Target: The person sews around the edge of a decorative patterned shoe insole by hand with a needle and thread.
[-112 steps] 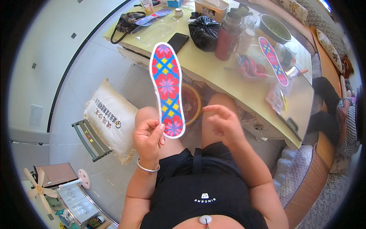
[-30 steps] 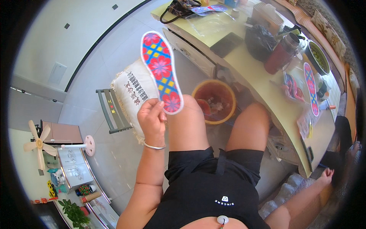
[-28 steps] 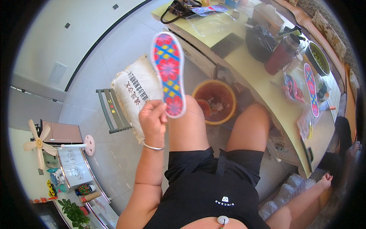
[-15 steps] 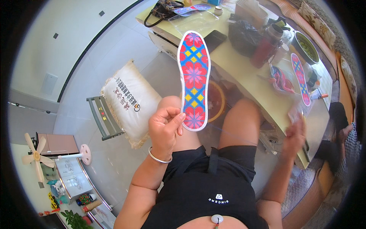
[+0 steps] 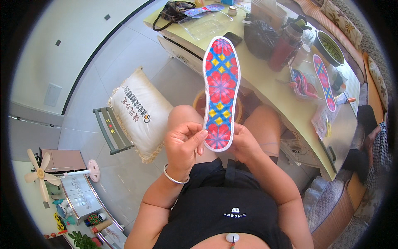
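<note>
My left hand [image 5: 185, 143] pinches the lower left edge of a cross-stitched insole [image 5: 222, 89] between thumb and fingers. The insole stands upright in front of me, with red and pink flowers, a blue lattice, yellow diamonds and a white border. At its lower right edge is my right hand [image 5: 245, 143], its fingers curled and partly hidden behind the insole. What those fingers hold cannot be made out. A thin thread seems to run near the right hand, over my thigh. A second insole of the same pattern [image 5: 324, 83] lies on the table.
The yellow table [image 5: 273, 93] at my right carries a pink sheet [image 5: 323, 120], a box of thread [image 5: 304, 85], a red flask [image 5: 286, 47], a black bag [image 5: 261, 39], a green basket [image 5: 330, 47] and a phone [image 5: 233, 39]. A cushioned chair [image 5: 143, 110] stands left.
My right hand has come from the table's near edge to the insole's lower right side. The insole has shifted slightly right, still in my left hand. The pink sheet now shows fully.
</note>
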Action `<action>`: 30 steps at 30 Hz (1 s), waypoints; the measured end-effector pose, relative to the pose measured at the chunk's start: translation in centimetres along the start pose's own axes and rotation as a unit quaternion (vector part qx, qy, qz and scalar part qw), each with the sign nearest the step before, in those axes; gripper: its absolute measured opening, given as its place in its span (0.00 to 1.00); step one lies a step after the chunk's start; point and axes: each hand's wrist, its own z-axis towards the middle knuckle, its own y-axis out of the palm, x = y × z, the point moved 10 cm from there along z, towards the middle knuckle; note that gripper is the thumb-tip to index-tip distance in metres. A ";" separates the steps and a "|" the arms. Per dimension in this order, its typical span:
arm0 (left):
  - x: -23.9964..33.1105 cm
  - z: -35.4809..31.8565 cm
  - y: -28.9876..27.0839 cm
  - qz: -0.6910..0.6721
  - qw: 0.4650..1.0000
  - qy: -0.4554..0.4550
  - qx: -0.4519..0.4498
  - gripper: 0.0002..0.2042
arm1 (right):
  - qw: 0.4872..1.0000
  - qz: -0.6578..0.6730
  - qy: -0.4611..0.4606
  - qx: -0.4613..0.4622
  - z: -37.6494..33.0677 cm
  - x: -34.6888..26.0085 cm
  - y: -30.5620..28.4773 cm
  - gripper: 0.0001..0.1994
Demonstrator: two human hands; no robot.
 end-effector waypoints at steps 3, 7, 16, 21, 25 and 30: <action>-0.4 -0.1 0.2 -0.021 1.000 -0.007 -0.009 0.04 | 1.000 -0.006 -0.017 0.016 0.1 -0.2 0.2 0.11; -1.9 -0.1 0.5 -0.080 0.994 -0.064 -0.027 0.04 | 0.992 -0.039 -0.116 0.035 -0.7 -1.9 -0.7 0.04; -6.0 -1.1 3.6 -0.381 0.869 -0.226 -0.221 0.19 | 0.924 -0.295 -0.241 0.017 -5.7 -7.5 3.8 0.06; -4.4 -0.7 4.9 -0.463 0.813 -0.207 -0.286 0.05 | 0.884 -0.381 -0.269 0.037 -6.0 -8.2 4.8 0.06; -4.4 -0.5 4.9 -0.457 0.813 -0.208 -0.296 0.04 | 0.799 -0.445 -0.400 0.052 -7.0 -9.8 7.1 0.09; -5.4 -1.1 4.2 -0.448 0.819 -0.215 -0.288 0.12 | 0.690 -0.507 -0.515 0.045 -8.4 -11.0 9.8 0.06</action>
